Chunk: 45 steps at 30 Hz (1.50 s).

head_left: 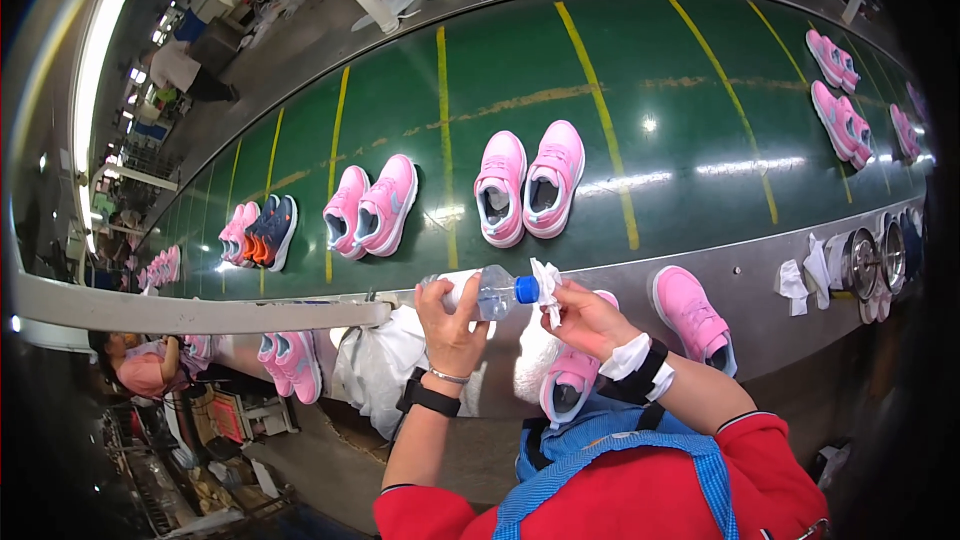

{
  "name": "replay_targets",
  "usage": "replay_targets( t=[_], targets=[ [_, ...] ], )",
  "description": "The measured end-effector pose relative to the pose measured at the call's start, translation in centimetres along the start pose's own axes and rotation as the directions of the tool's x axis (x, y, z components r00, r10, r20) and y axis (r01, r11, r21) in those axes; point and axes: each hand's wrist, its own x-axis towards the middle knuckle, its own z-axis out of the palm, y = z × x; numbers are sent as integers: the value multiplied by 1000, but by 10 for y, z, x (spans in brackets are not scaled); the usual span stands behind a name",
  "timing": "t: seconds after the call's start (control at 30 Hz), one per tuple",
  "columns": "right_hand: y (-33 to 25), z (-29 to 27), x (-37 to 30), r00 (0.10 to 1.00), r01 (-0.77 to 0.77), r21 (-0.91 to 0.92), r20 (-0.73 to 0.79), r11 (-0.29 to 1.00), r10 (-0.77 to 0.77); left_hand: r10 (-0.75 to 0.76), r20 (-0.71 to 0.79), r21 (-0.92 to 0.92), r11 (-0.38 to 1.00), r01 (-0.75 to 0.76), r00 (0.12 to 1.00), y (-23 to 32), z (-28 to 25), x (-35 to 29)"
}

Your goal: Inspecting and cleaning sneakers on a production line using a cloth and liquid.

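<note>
My left hand [452, 325] is wrapped round a clear plastic bottle [497, 294] with a blue cap, held on its side. At the cap end, my right hand [592, 320] pinches a crumpled white cloth or tissue [546, 287] against the bottle's mouth. Just below my right hand a pink sneaker [570, 380] rests on the metal ledge, partly covered by my arm. Another pink sneaker [692, 316] lies to the right of it. Beyond my hands a pair of pink sneakers [528, 184] stands on the green belt.
The green conveyor belt [690, 120] with yellow lines carries more pink shoes [372, 207] and a navy-orange pair [270, 233]. A pale metal bar [200, 314] juts in from the left above a white plastic bag [385, 360]. Round metal dishes [862, 262] sit at right. Another person [150, 370] is at lower left.
</note>
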Motion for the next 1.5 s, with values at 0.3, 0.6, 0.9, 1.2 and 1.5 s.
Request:
replay_targets(
  t=[0.3,0.6,0.9,1.2,1.5],
  targets=[
    [13,-17,6,998,-49,85,50,995,45,168,91,279,942,-187,982,11,-26,14],
    [14,-26,4,974,-95,32,209,995,86,280,54,369,886,-280,958,14,-34,11],
    [-45,-70,-76,921,349,-186,-115,918,-373,-688,63,-625,537,566,723,-77,37,-67],
    [-25,-74,-73,919,303,-136,-222,943,-327,-739,583,-469,35,883,339,-9,25,-118],
    [-27,-42,-13,852,268,-611,-210,745,-479,114,733,-548,683,482,671,33,52,-84]
  ],
)
